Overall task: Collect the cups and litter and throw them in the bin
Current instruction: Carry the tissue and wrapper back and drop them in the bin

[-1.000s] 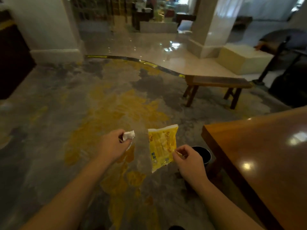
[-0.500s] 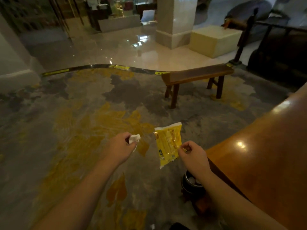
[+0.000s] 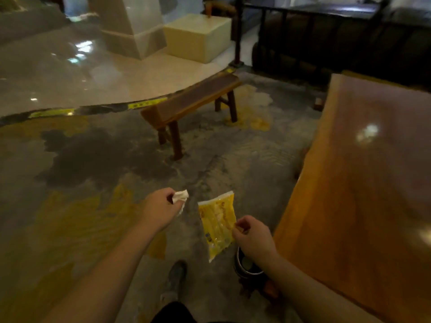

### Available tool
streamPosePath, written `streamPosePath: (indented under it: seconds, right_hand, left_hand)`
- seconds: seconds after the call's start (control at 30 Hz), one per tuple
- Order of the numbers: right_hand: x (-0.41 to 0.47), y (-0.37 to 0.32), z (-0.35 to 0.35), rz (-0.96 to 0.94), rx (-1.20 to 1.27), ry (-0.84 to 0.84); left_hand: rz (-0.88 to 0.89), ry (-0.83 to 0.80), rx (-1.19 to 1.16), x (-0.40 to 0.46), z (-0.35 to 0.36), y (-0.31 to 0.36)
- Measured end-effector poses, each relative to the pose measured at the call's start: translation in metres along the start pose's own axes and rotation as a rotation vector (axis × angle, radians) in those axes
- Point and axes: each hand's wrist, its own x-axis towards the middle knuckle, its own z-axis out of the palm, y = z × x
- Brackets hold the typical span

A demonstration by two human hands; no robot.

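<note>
A person's left hand [image 3: 161, 209] clutches a crumpled white tissue [image 3: 180, 197] while the right hand [image 3: 253, 238] pinches a yellow wrapper [image 3: 218, 223] above a dark bin [image 3: 245, 265] beside a wooden table [image 3: 363, 183]

Dim lobby — bench [image 3: 191, 106], glossy table [image 3: 363, 183]

bin [image 3: 247, 266] half hidden, table [image 3: 363, 183] cut off

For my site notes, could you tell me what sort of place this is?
Probably a hotel lobby or a similar public lounge: a polished stone floor meets a patterned carpet, with a large column, a wooden bench and a long glossy wooden table.
</note>
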Motion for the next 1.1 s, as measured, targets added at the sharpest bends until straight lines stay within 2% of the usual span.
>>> streamPosePath:
  seconds: [0.17, 0.37, 0.53, 0.7, 0.87, 1.1]
  right_hand:
    - [0.041, 0.001, 0.036, 0.214, 0.047, 0.108]
    - [0.060, 0.018, 0.082, 0.495, 0.175, 0.179]
    - [0.065, 0.080, 0.124, 0.807, 0.507, 0.327]
    - [0.076, 0.159, 0.154, 1.118, 0.928, 0.441]
    - [0.113, 0.246, 0.182, 1.189, 1.218, 0.525]
    - [0.149, 0.335, 0.204, 1.238, 1.256, 0.555]
  left_hand:
    - [0.107, -0.223, 0.053, 0.113, 0.031, -0.017]
    - [0.161, -0.508, 0.100, 0.176, 0.077, -0.032]
    - [0.181, -0.702, 0.095, 0.187, 0.143, -0.039]
    - [0.106, -0.788, 0.090, 0.174, 0.226, -0.052]
    - [0.003, -0.804, 0.063, 0.174, 0.327, -0.076]
    - [-0.043, -0.868, 0.044, 0.169, 0.460, -0.084]
